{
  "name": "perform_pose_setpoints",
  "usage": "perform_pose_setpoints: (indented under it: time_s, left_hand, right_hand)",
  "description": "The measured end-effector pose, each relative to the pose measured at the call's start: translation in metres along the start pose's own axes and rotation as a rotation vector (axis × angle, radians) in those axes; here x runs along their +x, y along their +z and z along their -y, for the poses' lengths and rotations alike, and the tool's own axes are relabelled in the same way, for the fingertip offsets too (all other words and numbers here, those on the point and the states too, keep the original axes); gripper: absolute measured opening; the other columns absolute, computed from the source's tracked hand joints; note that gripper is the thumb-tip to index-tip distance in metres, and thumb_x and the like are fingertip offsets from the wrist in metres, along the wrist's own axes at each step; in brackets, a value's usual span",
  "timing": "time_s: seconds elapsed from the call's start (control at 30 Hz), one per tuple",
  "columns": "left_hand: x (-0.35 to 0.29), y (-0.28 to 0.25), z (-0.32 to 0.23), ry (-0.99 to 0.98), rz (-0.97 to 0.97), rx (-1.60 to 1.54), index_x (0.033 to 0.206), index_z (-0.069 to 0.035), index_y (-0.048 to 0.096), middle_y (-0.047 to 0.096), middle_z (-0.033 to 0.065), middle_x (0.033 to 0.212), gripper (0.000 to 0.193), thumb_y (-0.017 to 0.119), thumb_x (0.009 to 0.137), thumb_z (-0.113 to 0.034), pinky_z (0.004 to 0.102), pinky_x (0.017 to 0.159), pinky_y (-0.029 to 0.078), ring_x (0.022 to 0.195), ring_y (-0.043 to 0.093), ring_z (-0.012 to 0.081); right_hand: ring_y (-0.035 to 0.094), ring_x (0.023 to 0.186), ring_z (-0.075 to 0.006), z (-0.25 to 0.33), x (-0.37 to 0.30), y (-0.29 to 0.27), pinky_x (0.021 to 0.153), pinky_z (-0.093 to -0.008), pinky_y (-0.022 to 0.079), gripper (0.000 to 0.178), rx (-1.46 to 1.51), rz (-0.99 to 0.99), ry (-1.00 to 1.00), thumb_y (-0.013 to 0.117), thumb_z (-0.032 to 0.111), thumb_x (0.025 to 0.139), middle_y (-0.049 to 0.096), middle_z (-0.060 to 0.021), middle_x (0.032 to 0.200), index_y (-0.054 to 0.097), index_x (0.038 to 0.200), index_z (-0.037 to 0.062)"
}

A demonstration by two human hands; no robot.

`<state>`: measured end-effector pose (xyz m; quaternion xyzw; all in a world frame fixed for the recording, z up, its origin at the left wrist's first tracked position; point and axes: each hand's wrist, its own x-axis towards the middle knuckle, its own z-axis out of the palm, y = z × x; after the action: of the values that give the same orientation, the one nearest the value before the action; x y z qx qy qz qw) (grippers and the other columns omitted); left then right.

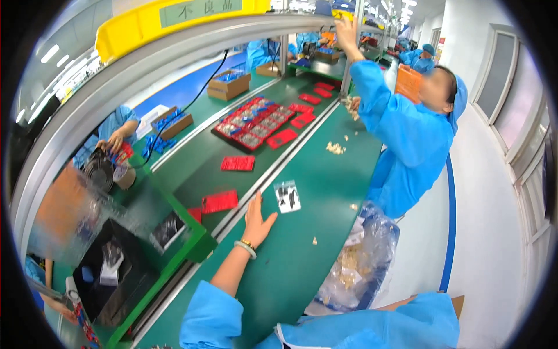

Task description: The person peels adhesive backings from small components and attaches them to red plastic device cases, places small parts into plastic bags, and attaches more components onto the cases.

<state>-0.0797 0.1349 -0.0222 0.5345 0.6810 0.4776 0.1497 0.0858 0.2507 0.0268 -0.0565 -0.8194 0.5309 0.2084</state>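
Observation:
My left hand [257, 220] reaches over the green worktop [302, 180] at the metal rail, fingers stretched out, with nothing visible in it. A beaded bracelet and a pale bangle circle that wrist. Just beyond its fingers, to the right, lies a small clear bag [288, 196] with black pieces inside. Past the rail, a red packet [220, 201] rests on the conveyor belt near my fingertips. On my right side, only the blue sleeve [372, 326] and a strip of skin show at the lower edge; my right hand is out of sight.
Further red packets [238, 163] and a red tray of filled compartments [253, 124] sit on the belt. A blue crate lined with plastic [354, 262] stands at right. A co-worker [407, 128] raises an arm there. A green-framed machine [192, 232] is at left, a yellow bin [174, 23] overhead.

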Motion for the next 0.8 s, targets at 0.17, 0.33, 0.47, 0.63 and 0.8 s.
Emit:
perform_pose_setpoints:
  time_s: [0.17, 0.33, 0.47, 0.63, 0.8]
  left_hand:
    - [-0.063, -0.027, -0.093, -0.065, 0.107, -0.341, 0.106, 0.001, 0.055, 0.064, 0.0048, 0.086, 0.022, 0.060, 0.085, 0.000, 0.0254, 0.079, 0.047, 0.082, 0.061, 0.0111]
    - [-0.153, -0.058, -0.139, -0.202, 0.262, -0.367, 0.107, 0.000, 0.056, 0.063, 0.0049, 0.090, 0.021, 0.059, 0.087, 0.000, 0.0253, 0.081, 0.047, 0.086, 0.060, 0.0110]
    - [-0.206, -0.078, -0.124, -0.286, 0.043, -0.389, 0.119, -0.002, 0.047, 0.059, 0.0053, 0.095, 0.029, 0.052, 0.091, -0.001, 0.0270, 0.085, 0.045, 0.093, 0.058, 0.0126]
    - [-0.241, -0.088, -0.123, -0.358, -0.193, -0.435, 0.123, -0.003, 0.044, 0.061, 0.0114, 0.102, 0.034, 0.045, 0.089, 0.004, 0.0297, 0.082, 0.045, 0.092, 0.060, 0.0189]
    - [-0.254, -0.093, -0.136, -0.046, -0.085, 0.145, 0.123, -0.002, 0.045, 0.061, 0.0131, 0.105, 0.045, 0.044, 0.079, 0.010, 0.0384, 0.088, 0.043, 0.100, 0.056, 0.0313]
  right_hand:
    - [0.059, 0.087, -0.0217, -0.071, -0.200, 0.172, 0.077, -0.0333, 0.045, 0.016, -0.040, 0.180, -0.028, 0.050, 0.010, 0.090, 0.062, -0.0145, 0.091, 0.063, 0.097, 0.0036]
    - [0.059, 0.089, -0.0285, -0.065, -0.282, 0.214, 0.080, -0.0370, 0.046, 0.017, 0.035, 0.258, 0.073, 0.052, 0.013, 0.090, 0.062, -0.0176, 0.094, 0.062, 0.098, 0.0029]
    - [0.061, 0.080, -0.0308, -0.034, -0.265, 0.184, 0.069, -0.0388, 0.049, 0.015, -0.330, 0.147, 0.020, 0.059, 0.006, 0.078, 0.064, -0.0140, 0.091, 0.063, 0.093, 0.0039]
    - [0.063, 0.071, -0.0265, 0.051, -0.212, 0.142, 0.057, -0.0339, 0.050, 0.021, -0.442, -0.189, -0.343, 0.060, -0.005, 0.065, 0.064, -0.0105, 0.086, 0.062, 0.082, 0.0070]
    - [0.063, 0.083, -0.0251, 0.123, -0.130, 0.181, 0.065, -0.0324, 0.051, 0.023, -0.081, -0.364, -0.065, 0.070, 0.000, 0.067, 0.062, -0.0108, 0.097, 0.064, 0.089, 0.0049]
